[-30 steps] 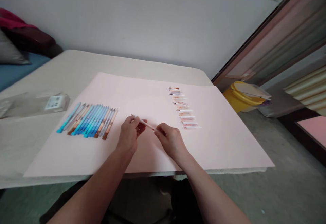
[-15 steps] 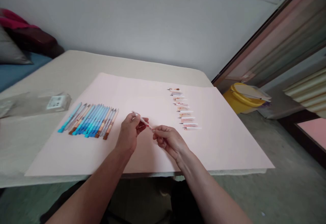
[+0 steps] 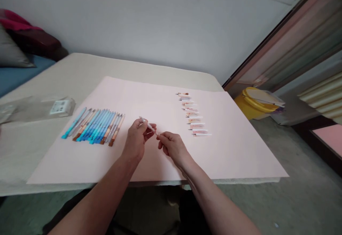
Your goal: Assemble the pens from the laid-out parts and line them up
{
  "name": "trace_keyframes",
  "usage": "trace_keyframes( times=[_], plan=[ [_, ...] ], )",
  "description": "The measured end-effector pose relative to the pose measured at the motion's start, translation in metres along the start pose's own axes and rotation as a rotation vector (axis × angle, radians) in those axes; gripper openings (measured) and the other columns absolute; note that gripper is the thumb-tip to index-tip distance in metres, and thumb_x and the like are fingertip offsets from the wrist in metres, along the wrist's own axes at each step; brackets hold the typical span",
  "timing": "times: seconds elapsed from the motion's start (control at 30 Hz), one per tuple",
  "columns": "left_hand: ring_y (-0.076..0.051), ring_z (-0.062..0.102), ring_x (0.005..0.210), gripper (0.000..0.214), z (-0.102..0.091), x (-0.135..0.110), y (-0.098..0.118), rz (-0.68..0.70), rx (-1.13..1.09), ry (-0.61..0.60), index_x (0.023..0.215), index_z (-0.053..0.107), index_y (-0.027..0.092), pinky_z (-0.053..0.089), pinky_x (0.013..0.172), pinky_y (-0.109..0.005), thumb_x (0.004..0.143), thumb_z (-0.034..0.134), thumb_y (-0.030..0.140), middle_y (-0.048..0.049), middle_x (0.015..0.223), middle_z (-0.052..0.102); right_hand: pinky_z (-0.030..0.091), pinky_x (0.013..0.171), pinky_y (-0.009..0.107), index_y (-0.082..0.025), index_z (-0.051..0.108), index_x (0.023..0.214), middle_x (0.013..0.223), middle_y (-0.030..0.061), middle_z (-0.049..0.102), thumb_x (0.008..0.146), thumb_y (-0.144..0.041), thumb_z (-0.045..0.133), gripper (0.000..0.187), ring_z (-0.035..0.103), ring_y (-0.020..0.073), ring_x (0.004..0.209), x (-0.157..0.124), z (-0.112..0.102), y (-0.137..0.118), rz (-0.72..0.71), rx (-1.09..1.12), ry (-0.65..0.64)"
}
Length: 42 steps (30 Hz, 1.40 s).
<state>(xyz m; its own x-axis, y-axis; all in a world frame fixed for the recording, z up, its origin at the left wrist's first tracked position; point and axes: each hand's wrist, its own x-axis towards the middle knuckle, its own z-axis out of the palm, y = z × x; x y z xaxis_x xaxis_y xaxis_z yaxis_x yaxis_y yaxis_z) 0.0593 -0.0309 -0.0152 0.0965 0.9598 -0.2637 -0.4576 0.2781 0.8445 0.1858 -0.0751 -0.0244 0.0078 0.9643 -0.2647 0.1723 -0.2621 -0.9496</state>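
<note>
My left hand (image 3: 136,139) pinches a thin pale pen (image 3: 148,125) near its far end, just above a large pink sheet (image 3: 149,96). My right hand (image 3: 172,146) is closed on the pen's near end, so both hands hold the same pen close together. To the left lies a tight row of blue and brown pens (image 3: 93,127). To the right a column of short pen caps (image 3: 192,115) with white clips lies on the sheet.
A clear plastic package (image 3: 40,108) with a white label rests on the beige table (image 3: 80,66) at the left. A yellow bucket (image 3: 253,103) stands on the floor at the right. A blue bed with red and grey cushions (image 3: 24,39) is at the far left.
My right hand has slid left along the pen toward my left hand, so the visible length of pen between them is shorter. The left hand has hardly moved.
</note>
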Motion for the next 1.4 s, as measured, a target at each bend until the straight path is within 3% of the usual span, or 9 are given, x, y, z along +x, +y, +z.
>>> trace_keyframes(
  times=[0.17,0.33,0.53,0.73,0.93,1.13,1.3,1.4],
  plan=[
    [-0.015,0.058,0.076,0.023,-0.002,0.003,-0.001,0.017,0.005,0.024,0.079,0.054,0.017,0.046,0.073,-0.031,0.073,0.064,0.037,-0.0045,0.081,0.063,0.027,0.039,0.019,-0.017,0.06,0.076,0.059,-0.0017,0.056,0.084,-0.036,0.048,0.024,0.038,0.0055,0.04,0.002,0.002,0.004,-0.024,0.001,0.045],
    [-0.009,0.051,0.068,0.02,-0.007,0.008,-0.002,0.046,0.038,0.109,0.07,0.055,0.016,0.043,0.07,-0.026,0.068,0.07,0.029,0.0012,0.072,0.054,0.025,0.037,0.02,-0.017,0.059,0.076,0.056,-0.0027,0.055,0.082,-0.036,0.049,0.022,0.036,0.0049,0.037,0.0,0.006,0.003,0.032,0.1,-0.011],
    [-0.017,0.059,0.085,0.026,-0.006,0.008,0.003,0.02,-0.052,0.076,0.092,0.059,0.015,0.045,0.078,-0.032,0.068,0.067,0.021,-0.0069,0.086,0.063,0.021,0.036,0.02,-0.016,0.058,0.074,0.054,-0.0035,0.054,0.081,-0.035,0.051,0.022,0.033,0.0036,0.034,0.001,0.005,-0.001,0.068,0.192,-0.02],
    [-0.01,0.055,0.072,0.023,-0.008,0.009,0.0,0.058,0.03,0.14,0.083,0.06,0.017,0.043,0.074,-0.026,0.065,0.071,0.026,0.0006,0.078,0.058,0.021,0.036,0.019,-0.015,0.058,0.074,0.053,-0.0036,0.054,0.081,-0.035,0.051,0.021,0.033,0.004,0.035,0.0,0.007,-0.003,0.08,0.192,-0.021],
    [-0.016,0.06,0.084,0.03,-0.006,0.007,0.004,0.014,-0.05,0.085,0.097,0.059,0.015,0.045,0.078,-0.032,0.068,0.066,0.021,-0.0073,0.085,0.064,0.021,0.035,0.019,-0.015,0.057,0.073,0.052,-0.0035,0.054,0.08,-0.034,0.05,0.021,0.034,0.0039,0.033,-0.001,0.005,-0.007,0.102,0.19,-0.019],
    [-0.011,0.055,0.073,0.025,-0.008,0.009,0.0,0.073,0.05,0.154,0.087,0.061,0.017,0.044,0.073,-0.026,0.065,0.071,0.027,-0.0002,0.078,0.059,0.021,0.034,0.019,-0.015,0.057,0.074,0.051,-0.0038,0.053,0.081,-0.035,0.051,0.023,0.035,0.0039,0.033,-0.002,0.006,-0.007,0.1,0.178,-0.043],
    [-0.017,0.06,0.084,0.034,-0.008,0.009,0.002,0.046,-0.041,0.095,0.101,0.057,0.015,0.046,0.079,-0.033,0.068,0.066,0.017,-0.0073,0.085,0.064,0.022,0.034,0.019,-0.015,0.057,0.074,0.05,-0.0043,0.052,0.082,-0.036,0.05,0.023,0.036,0.0043,0.033,-0.003,0.005,-0.008,0.103,0.192,-0.039],
    [-0.016,0.06,0.085,0.034,-0.007,0.009,0.001,0.037,-0.037,0.108,0.1,0.058,0.015,0.047,0.077,-0.032,0.068,0.068,0.02,-0.0071,0.088,0.063,0.023,0.035,0.019,-0.015,0.057,0.074,0.05,-0.004,0.053,0.081,-0.036,0.05,0.023,0.037,0.0044,0.033,-0.003,0.005,-0.007,0.095,0.187,-0.043]
  ],
)
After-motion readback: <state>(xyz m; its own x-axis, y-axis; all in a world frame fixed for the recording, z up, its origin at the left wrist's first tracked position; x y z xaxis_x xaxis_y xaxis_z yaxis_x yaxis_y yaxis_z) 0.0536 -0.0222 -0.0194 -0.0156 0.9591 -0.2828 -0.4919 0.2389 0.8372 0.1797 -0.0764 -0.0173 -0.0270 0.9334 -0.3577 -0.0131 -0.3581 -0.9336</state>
